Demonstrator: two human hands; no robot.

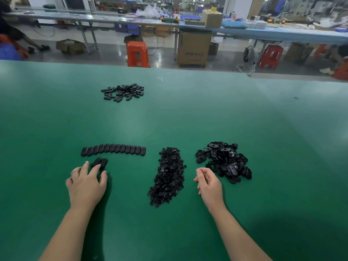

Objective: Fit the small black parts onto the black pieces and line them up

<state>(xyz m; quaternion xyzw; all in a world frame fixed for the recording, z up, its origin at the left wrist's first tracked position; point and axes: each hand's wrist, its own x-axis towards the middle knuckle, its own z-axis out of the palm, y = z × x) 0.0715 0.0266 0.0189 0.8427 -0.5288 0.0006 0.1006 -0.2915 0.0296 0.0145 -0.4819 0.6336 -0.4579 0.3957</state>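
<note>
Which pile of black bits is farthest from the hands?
The scattered pile far up the green table, beyond the neat row. The other two piles lie right beside the hands.

- Bare green table (188, 117) runs wide between the far pile (123, 91) and the near things.
- The row of pieces (113, 149), heap of small parts (168, 176) and pile of pieces (225, 162) block the near strip, with narrow gaps between.

Two bare forearms, no sleeves, no gloves
</note>
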